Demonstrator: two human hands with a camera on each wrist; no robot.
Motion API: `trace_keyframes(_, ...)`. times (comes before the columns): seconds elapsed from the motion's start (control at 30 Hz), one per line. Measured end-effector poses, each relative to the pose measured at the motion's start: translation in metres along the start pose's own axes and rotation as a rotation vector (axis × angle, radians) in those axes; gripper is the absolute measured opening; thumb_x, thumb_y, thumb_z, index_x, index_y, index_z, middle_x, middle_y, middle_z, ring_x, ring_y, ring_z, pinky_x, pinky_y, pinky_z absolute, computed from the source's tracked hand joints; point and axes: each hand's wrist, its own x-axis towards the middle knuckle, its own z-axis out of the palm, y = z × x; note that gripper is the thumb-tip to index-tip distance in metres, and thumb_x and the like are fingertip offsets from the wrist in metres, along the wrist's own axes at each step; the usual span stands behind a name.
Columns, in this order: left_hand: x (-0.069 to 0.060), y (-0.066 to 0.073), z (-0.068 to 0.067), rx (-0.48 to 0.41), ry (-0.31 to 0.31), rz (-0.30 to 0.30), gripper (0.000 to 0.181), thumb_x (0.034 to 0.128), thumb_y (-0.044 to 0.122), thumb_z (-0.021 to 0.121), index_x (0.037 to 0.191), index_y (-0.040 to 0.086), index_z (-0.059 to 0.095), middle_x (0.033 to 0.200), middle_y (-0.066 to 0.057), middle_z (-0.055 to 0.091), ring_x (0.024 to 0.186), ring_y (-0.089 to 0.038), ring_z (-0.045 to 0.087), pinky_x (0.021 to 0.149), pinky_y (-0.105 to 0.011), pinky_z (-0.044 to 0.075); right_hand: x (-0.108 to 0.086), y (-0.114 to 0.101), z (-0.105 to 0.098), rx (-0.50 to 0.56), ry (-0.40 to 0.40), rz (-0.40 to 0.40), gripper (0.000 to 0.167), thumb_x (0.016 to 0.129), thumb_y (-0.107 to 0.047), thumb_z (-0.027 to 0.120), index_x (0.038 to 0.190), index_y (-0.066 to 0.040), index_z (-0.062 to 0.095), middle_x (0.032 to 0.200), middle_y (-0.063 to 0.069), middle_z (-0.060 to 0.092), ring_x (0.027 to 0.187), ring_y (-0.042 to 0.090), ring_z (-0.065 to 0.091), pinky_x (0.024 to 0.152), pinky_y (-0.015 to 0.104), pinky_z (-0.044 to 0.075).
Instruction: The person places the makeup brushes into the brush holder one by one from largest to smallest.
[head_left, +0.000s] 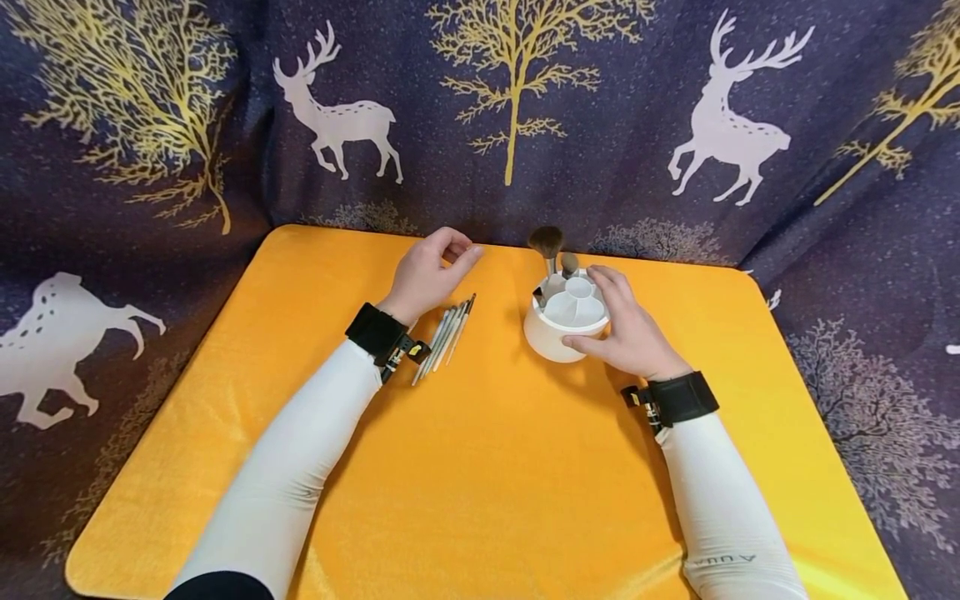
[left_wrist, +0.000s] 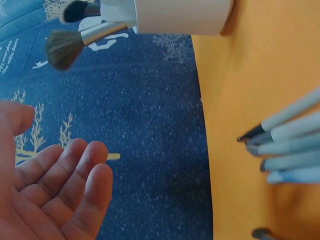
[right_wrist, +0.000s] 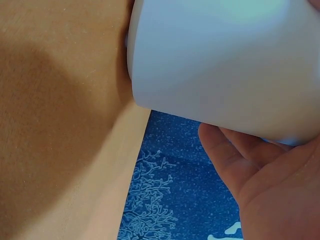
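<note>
Snug white sleeves (head_left: 277, 475) reach over sheened orange cloth (head_left: 480, 483). Slim brushes (head_left: 448, 335), pale, lie bunched on it; rightward, a smooth, round white holder (head_left: 546, 337) bears a fluffy brush (head_left: 546, 242). The right hand (head_left: 636, 335) grips the holder's wall, thumb and fingers wide apart. Past the slim brushes hovers the left hand (head_left: 423, 273), fingers loosely bent, holding nothing. Behind hangs dark, deer-printed fabric (head_left: 630, 158).

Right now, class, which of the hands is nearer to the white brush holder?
Right: the right hand grips the white brush holder around its right side; the left hand is apart, off to its left.
</note>
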Motion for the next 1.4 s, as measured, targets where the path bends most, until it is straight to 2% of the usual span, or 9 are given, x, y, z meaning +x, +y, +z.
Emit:
trace_keyframes(0.33, -0.006, -0.015, -0.013, 0.01, 0.003, -0.05, 0.033, 0.1123, 0.043, 0.068, 0.124, 0.013, 0.072, 0.114, -0.004, 0.073, 0.105, -0.023, 0.067, 0.091, -0.042, 0.052, -0.002, -0.001, -0.001, -0.003, -0.003, 0.006, 0.114, 0.089, -0.04, 0.095, 0.176, -0.014, 0.027, 0.179, 0.01, 0.024, 0.144, 0.045, 0.053, 0.112, 0.07, 0.048)
trace_keyframes(0.7, -0.018, -0.036, -0.022, 0.055, -0.008, -0.082, 0.038, 0.1122, 0.045, 0.067, 0.125, 0.01, 0.072, 0.115, -0.009, 0.073, 0.106, -0.028, 0.067, 0.096, -0.048, 0.053, -0.001, -0.001, -0.002, 0.005, -0.003, -0.006, 0.115, 0.087, -0.04, 0.097, 0.176, -0.011, 0.029, 0.179, 0.01, 0.025, 0.143, 0.043, 0.054, 0.112, 0.069, 0.048)
trace_keyframes(1.0, -0.026, -0.049, -0.027, 0.11, -0.027, -0.141, 0.039, 0.1123, 0.045, 0.066, 0.125, 0.009, 0.07, 0.114, -0.011, 0.071, 0.104, -0.028, 0.067, 0.091, -0.048, 0.052, 0.0, 0.0, 0.0, 0.001, 0.006, -0.012, 0.114, 0.088, -0.039, 0.097, 0.175, -0.01, 0.03, 0.178, 0.01, 0.026, 0.142, 0.043, 0.054, 0.112, 0.069, 0.048)
trace_keyframes(1.23, -0.031, -0.056, -0.029, 0.142, -0.056, -0.178, 0.039, 0.1129, 0.044, 0.065, 0.126, 0.007, 0.069, 0.114, -0.012, 0.07, 0.103, -0.031, 0.066, 0.093, -0.05, 0.051, 0.0, -0.002, -0.002, -0.011, 0.004, -0.004, 0.115, 0.087, -0.042, 0.097, 0.175, -0.009, 0.03, 0.178, 0.011, 0.026, 0.144, 0.045, 0.053, 0.112, 0.071, 0.047)
trace_keyframes(1.4, -0.034, -0.064, -0.032, 0.148, -0.063, -0.201, 0.042, 0.1125, 0.045, 0.065, 0.128, 0.006, 0.068, 0.115, -0.014, 0.071, 0.105, -0.032, 0.067, 0.094, -0.051, 0.051, 0.0, -0.002, -0.002, -0.009, 0.001, 0.001, 0.116, 0.087, -0.043, 0.096, 0.176, -0.013, 0.028, 0.179, 0.011, 0.025, 0.145, 0.045, 0.052, 0.112, 0.071, 0.047)
